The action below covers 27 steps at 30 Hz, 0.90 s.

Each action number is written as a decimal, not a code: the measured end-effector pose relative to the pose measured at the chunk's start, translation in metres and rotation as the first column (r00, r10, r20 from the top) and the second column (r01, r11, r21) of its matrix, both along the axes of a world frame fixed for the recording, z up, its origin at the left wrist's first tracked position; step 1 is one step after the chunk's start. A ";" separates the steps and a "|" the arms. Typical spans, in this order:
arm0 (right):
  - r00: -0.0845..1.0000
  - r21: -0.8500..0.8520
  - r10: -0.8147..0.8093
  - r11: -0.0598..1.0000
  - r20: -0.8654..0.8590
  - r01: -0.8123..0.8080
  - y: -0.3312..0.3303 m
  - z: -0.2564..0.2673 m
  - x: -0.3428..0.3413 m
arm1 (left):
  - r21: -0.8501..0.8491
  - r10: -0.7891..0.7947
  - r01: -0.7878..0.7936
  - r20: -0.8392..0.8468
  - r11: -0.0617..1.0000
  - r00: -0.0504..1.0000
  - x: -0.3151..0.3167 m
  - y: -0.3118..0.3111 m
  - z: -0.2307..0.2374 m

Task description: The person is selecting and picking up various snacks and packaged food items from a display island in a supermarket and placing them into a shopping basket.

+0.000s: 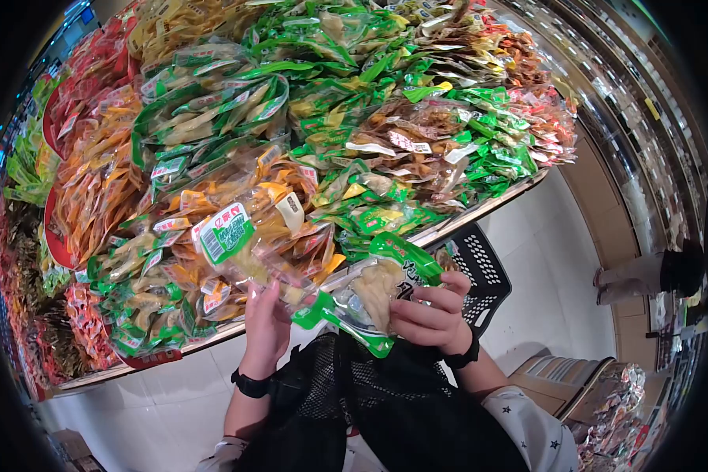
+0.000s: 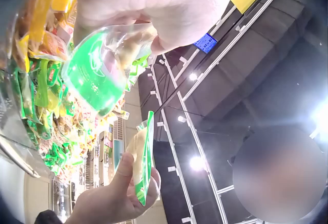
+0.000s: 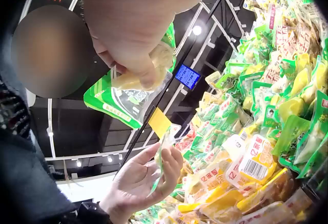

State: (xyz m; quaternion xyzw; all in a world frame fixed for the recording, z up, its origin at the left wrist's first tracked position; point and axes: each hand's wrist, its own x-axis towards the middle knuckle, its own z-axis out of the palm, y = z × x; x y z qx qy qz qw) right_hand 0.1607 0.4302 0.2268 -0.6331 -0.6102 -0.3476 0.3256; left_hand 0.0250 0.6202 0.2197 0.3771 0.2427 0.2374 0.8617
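Note:
My left hand [image 1: 266,326] pinches a clear sealed food packet [image 2: 97,78] with a green end, low over the front of the display. Its contents look pale, but the hand partly covers them in the left wrist view. To its right, my right hand [image 1: 436,315] grips a green-edged clear packet [image 1: 375,295] by its right side, thumb and fingers on opposite faces. Pale, lumpy meat shows through this packet's window. The two packets overlap near their green ends in the head view. Both are held in front of my body, near the display's edge.
A wide display bin [image 1: 480,208] is heaped with green, orange and red food packets. Under its right front edge stands a black perforated basket [image 1: 480,275]. Another person [image 1: 645,279] stands in the aisle at right, and foil-wrapped goods [image 1: 617,409] lie at lower right.

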 end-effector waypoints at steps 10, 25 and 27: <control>0.811 0.242 -0.583 0.794 0.042 0.558 -0.014 0.027 0.168 | 0.166 -0.132 0.180 -0.265 0.969 0.955 -0.013 0.009 -0.006; 0.481 -0.457 -0.870 0.385 0.109 0.801 -0.079 -0.036 0.364 | -0.010 -0.169 0.169 -0.111 0.986 0.979 -0.045 0.001 -0.005; 0.446 -0.506 -0.893 0.356 0.066 0.786 -0.077 -0.034 0.359 | -0.024 -0.201 0.200 -0.064 0.980 0.978 -0.046 -0.001 -0.005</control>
